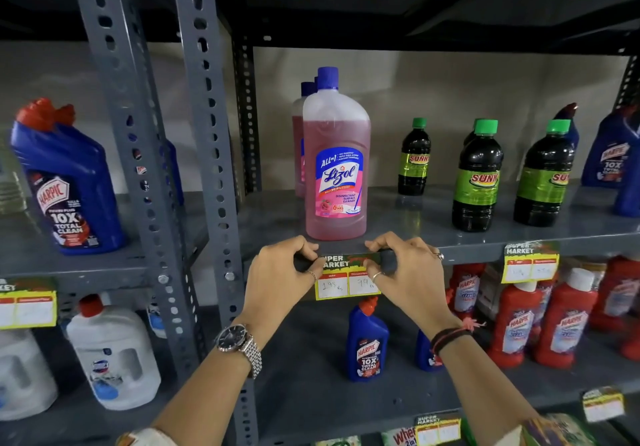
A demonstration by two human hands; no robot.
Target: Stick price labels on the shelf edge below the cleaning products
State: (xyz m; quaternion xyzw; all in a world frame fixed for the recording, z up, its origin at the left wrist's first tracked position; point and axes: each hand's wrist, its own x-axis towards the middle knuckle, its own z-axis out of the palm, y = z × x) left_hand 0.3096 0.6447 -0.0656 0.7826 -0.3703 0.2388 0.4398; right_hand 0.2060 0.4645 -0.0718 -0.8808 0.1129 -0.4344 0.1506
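A yellow and red price label with a green "Super Market" header lies against the grey shelf edge, directly below a pink Lizol bottle. My left hand pinches the label's upper left corner against the edge. Over the upper right corner, my right hand presses with fingers and thumb. Handwritten prices show in the label's two white boxes.
Green-capped black Sunny bottles stand to the right, with another label below them. A blue Harpic bottle sits on the left rack. Red Harpic bottles and a blue Harpic bottle fill the lower shelf. Grey slotted uprights divide the racks.
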